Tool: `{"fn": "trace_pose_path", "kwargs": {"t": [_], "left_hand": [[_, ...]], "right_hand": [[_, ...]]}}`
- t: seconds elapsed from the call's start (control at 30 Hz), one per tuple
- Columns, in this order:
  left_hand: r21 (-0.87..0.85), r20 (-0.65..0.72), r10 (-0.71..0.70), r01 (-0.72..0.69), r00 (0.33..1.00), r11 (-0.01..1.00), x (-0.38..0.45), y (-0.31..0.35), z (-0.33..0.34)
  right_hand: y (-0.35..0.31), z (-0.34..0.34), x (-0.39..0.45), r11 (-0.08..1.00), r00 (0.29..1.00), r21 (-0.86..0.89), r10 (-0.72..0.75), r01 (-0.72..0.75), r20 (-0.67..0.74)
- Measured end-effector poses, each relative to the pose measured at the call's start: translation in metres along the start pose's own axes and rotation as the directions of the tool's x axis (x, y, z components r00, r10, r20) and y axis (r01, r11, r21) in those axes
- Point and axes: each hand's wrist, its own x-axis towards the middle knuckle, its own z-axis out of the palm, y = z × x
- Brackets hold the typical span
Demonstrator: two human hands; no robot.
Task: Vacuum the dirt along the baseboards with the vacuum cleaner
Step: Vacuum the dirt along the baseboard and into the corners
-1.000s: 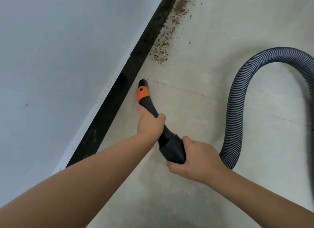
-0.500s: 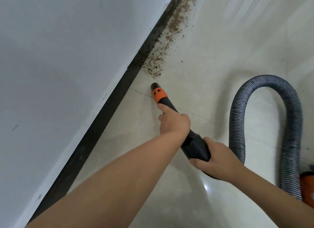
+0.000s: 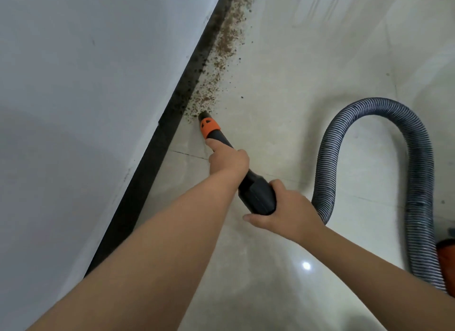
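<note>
Pale tiled floor (image 3: 307,67), black baseboard (image 3: 172,126); dirt (image 3: 221,54) alongside; nozzle (image 3: 209,126) tip touching dirt; left hand (image 3: 227,159) and right hand (image 3: 290,210) both grasping nozzle; hose (image 3: 408,173) looping right.

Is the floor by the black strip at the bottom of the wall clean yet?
Not yet. Brown dirt still lies along the baseboard ahead of the nozzle; its tip only touches the near end of the dirt.

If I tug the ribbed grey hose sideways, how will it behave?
The hose will probably flex rather than slide stiffly, since it already bends in a tall loop. Its ribs suggest it springs back. A hard pull may drag the orange vacuum body, which is only partly in view.
</note>
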Motion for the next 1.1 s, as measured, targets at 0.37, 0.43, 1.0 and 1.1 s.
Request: {"fn": "trace_pose_path", "kwargs": {"t": [0.37,0.43,1.0,1.1], "left_hand": [[0.073,-0.022,0.001,0.001,1.0,0.997,-0.007,0.015,0.023],[0.081,-0.018,0.012,-0.011,1.0,0.997,-0.014,0.014,0.031],[-0.035,0.034,0.022,-0.02,0.999,0.999,-0.014,0.024,0.03],[-0.012,0.066,0.02,-0.02,0.998,1.0,-0.033,0.022,0.043]], "right_hand": [[0.022,-0.032,0.005,0.994,0.994,-0.093,-0.052,0.06,0.093],[0.029,-0.033,-0.002,0.993,0.994,-0.102,-0.052,0.062,0.097],[0.029,-0.049,0.001,0.985,0.991,-0.132,-0.097,0.109,0.094],[0.041,-0.054,-0.019,0.986,0.992,-0.153,-0.052,0.07,0.117]]}}
